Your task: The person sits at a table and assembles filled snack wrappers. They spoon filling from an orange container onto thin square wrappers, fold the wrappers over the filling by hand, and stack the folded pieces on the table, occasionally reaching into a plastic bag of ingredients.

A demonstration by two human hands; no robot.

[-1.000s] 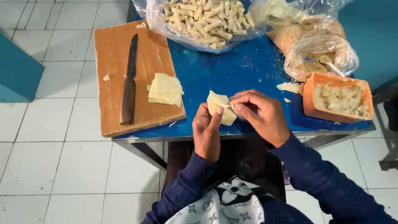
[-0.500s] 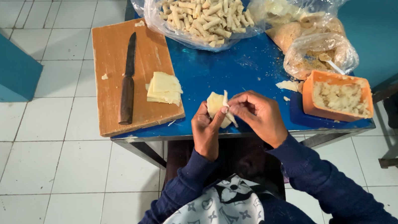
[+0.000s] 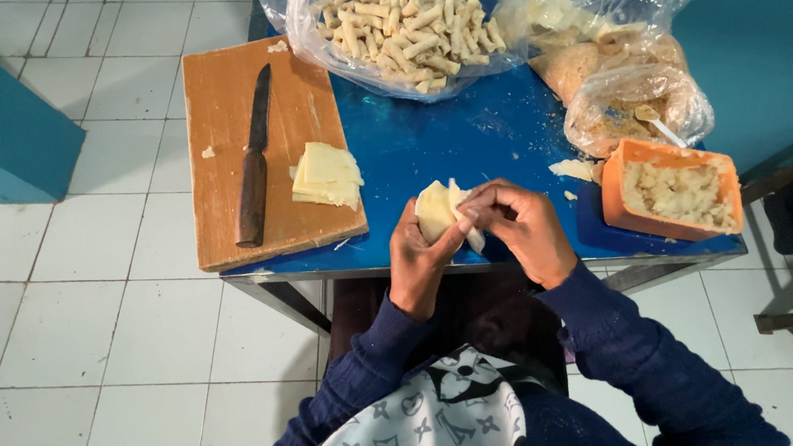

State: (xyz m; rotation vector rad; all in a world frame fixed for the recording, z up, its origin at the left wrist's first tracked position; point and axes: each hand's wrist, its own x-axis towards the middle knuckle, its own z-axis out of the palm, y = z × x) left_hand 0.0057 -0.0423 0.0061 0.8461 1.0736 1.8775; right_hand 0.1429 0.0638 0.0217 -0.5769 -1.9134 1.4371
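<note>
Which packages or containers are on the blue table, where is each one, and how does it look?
Clear bag: back centre, open, full of pale rolled sticks.
Second clear bag: back right, crumpled, holding tan and pale lumps.
Orange tub: right front, rectangular, holding a pale crumbly filling.
No labels, signs or screens show.

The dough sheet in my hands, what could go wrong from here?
1. The dough sheet, pinched between left hand and right hand, sits over the table edge; a slipped piece would likely hit the floor.
2. The orange tub stands close to the right elbow and might get knocked.
</note>
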